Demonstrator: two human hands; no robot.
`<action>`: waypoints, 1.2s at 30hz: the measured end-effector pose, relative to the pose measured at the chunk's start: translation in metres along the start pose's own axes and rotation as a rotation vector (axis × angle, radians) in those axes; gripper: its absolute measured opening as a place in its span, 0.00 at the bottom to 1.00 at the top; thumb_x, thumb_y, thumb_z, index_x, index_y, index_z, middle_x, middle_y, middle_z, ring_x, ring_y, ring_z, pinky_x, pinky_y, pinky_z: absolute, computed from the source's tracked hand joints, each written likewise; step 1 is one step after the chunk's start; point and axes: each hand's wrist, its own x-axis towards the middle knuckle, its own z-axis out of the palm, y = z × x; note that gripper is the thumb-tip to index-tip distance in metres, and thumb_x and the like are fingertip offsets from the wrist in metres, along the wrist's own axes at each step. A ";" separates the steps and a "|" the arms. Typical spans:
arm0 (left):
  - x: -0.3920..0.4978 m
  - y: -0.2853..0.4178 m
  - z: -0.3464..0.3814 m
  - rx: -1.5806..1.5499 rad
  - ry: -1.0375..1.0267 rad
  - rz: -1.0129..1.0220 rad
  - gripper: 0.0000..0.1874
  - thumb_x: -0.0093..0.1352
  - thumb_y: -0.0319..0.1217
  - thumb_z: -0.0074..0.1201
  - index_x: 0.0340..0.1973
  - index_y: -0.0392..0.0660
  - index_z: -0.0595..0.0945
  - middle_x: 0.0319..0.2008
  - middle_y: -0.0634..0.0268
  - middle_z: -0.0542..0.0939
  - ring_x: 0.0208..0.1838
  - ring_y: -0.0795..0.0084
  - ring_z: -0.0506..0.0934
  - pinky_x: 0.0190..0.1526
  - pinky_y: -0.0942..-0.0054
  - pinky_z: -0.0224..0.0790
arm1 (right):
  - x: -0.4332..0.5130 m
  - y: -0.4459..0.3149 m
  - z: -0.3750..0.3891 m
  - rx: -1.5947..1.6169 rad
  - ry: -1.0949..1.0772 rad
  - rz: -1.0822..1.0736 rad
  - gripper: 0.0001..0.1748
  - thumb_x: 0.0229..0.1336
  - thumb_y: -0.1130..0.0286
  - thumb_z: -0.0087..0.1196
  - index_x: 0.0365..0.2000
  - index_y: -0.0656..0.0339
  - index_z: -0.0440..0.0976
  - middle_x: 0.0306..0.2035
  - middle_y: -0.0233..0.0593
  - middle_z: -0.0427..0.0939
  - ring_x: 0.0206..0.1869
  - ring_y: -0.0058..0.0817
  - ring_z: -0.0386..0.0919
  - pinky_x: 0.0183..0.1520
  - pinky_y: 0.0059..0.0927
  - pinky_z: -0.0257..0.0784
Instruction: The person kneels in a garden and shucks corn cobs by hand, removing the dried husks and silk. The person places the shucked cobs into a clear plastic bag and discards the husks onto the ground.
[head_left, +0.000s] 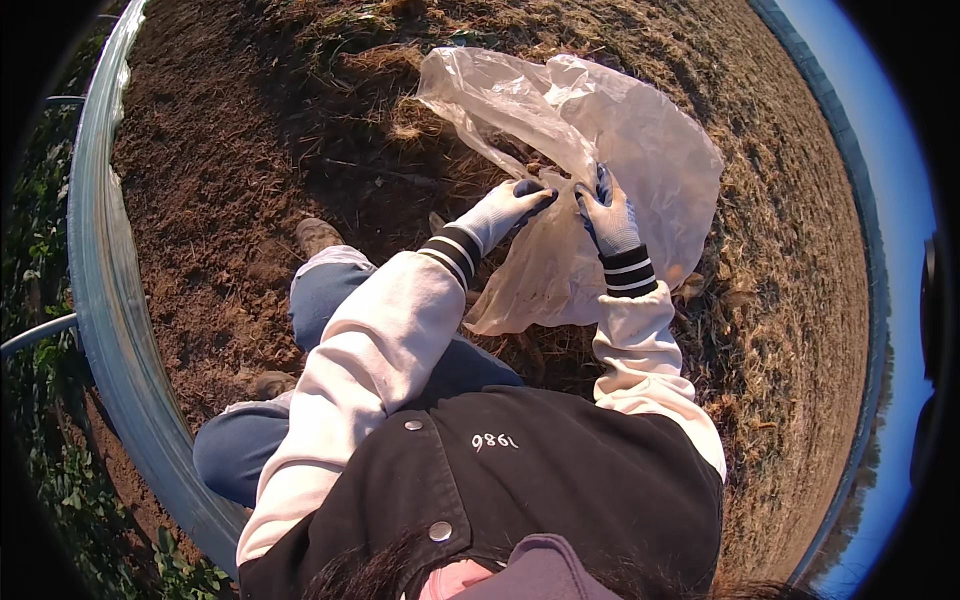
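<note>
A thin, translucent plastic sheet or bag (649, 142) is bunched between my hands and spreads out loosely over the ground. My left hand (504, 208), in a white knit glove with dark blue coated fingers, pinches a gathered fold of it. On the other side of that fold, my right hand (611, 214) wears a matching glove and grips the film between thumb and fingers. The hands are a short way apart. One flap rises beyond them, and another hangs down toward my knees. Whether the film is a closed bag is hard to tell.
Loose brown soil (202, 202) and dry straw (405, 120) lie around me. At the left runs a low tunnel edge of plastic film (112, 247), with green plants (52, 420) behind it. My bent legs (330, 300) and a shoe (316, 236) are close by. Stubble field (795, 247) stretches right.
</note>
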 end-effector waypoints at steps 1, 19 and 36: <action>0.000 -0.001 0.000 -0.011 0.006 0.004 0.25 0.68 0.50 0.51 0.49 0.41 0.78 0.35 0.69 0.78 0.34 0.80 0.70 0.36 0.80 0.63 | 0.000 -0.001 0.010 -0.173 0.012 -0.003 0.26 0.58 0.68 0.57 0.56 0.63 0.66 0.40 0.32 0.77 0.33 0.15 0.73 0.35 0.19 0.72; 0.015 -0.019 0.000 -0.050 -0.028 0.039 0.27 0.66 0.49 0.55 0.45 0.36 0.78 0.37 0.62 0.80 0.36 0.78 0.76 0.38 0.80 0.70 | -0.016 0.002 0.048 -0.164 -0.361 0.084 0.39 0.46 0.63 0.62 0.56 0.69 0.60 0.38 0.51 0.78 0.31 0.32 0.80 0.33 0.30 0.76; 0.001 -0.006 0.007 0.117 0.008 0.052 0.29 0.66 0.53 0.54 0.44 0.37 0.79 0.36 0.58 0.82 0.38 0.72 0.78 0.43 0.75 0.71 | -0.012 0.028 0.052 -0.234 -0.313 0.103 0.28 0.46 0.67 0.61 0.48 0.60 0.64 0.25 0.36 0.77 0.24 0.24 0.76 0.25 0.28 0.70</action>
